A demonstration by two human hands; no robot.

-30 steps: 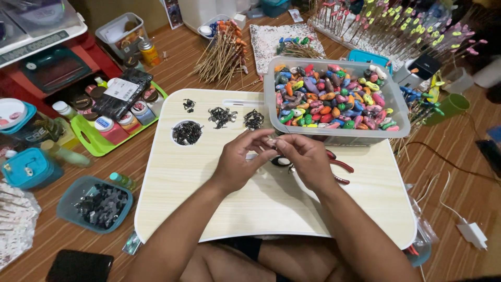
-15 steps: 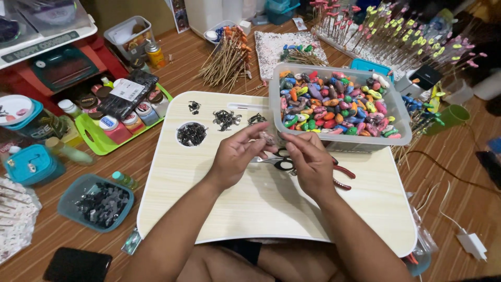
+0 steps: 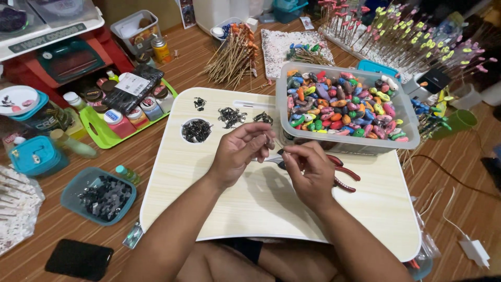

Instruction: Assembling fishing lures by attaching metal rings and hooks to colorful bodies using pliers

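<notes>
My left hand [image 3: 237, 154] and right hand [image 3: 309, 169] met above the lap-desk surface [image 3: 250, 209] — fingers pinched on a small dark fitting [image 3: 271, 143], held close for fine work — beside red-handled pliers [image 3: 342, 175].

Head camera looks steeply down, close over the lap tray [image 3: 209, 209].

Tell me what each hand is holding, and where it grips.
Left hand and right hand each pinch something tiny at the fingertips above the lap table; what it is cannot be told.
</notes>
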